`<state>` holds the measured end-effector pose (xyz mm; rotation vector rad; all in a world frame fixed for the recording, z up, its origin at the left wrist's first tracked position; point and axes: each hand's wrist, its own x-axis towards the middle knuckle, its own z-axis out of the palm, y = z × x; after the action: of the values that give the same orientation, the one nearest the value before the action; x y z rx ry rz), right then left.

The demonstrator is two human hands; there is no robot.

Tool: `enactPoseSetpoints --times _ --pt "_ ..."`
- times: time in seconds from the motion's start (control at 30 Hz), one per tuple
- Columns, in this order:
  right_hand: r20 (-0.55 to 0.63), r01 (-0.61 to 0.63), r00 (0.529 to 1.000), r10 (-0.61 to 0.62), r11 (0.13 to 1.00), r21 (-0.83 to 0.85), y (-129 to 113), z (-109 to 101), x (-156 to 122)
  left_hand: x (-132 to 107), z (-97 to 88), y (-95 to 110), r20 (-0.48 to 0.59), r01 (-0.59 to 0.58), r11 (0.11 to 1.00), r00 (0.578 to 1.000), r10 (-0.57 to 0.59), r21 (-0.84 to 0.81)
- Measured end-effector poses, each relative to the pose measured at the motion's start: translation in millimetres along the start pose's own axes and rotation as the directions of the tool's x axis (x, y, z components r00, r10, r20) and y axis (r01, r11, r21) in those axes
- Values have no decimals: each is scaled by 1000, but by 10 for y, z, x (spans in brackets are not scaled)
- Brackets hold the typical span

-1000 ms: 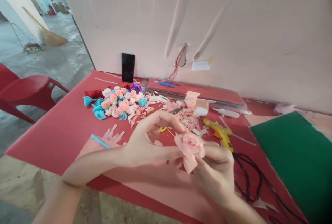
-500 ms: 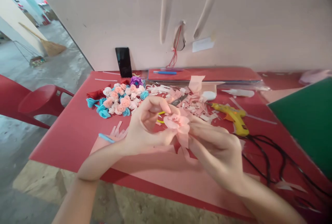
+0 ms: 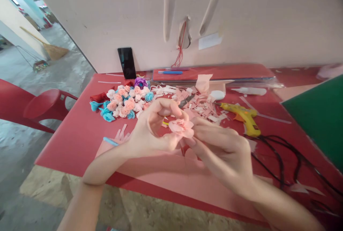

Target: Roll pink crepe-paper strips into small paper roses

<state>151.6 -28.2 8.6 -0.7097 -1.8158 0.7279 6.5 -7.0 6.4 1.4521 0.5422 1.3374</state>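
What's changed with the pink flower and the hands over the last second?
The pink paper flower has shifted from atop the right hand toward the left hand, whose thumb and forefinger now curl round it. The loose flap that hung below it no longer shows. Both hands kept hold. The glue gun and the pile of finished flowers lie as before.

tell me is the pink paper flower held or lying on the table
Held: left hand and right hand pinch the pink paper flower above the table.

Single head-worn view, angled forward-down, close above red table [image 3: 69,134].
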Motion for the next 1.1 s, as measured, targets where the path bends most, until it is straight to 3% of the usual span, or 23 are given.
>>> enactPoseSetpoints --times 0.13,0.27,0.47,0.63,0.8,0.93,1.0,1.1 --pt "86 -174 983 161 970 170 11 -24 16 2 7 56 13 113 993 993 -113 -14" --pt "208 -319 946 250 835 449 62 -21 8 -7 -36 57 133 180 978 977 -165 -107" --pt "422 -495 868 261 528 691 143 -26 25 -11 -117 43 264 188 959 956 -129 -213" --pt "521 -568 821 233 414 711 171 19 37 -33 -160 57 325 223 959 933 -157 -177" --pt "434 -479 873 223 556 679 184 58 25 -28 -155 97 376 234 966 910 -176 -113" --pt "322 -370 924 205 687 626 163 5 2 7 -112 129 244 199 980 950 -195 7" --pt "182 -224 972 150 827 516 151 -43 -13 28 -100 113 220 94 995 970 -101 44" --pt "23 94 994 -103 963 251 151 -111 -22 53 -105 75 281 -109 993 955 90 53"
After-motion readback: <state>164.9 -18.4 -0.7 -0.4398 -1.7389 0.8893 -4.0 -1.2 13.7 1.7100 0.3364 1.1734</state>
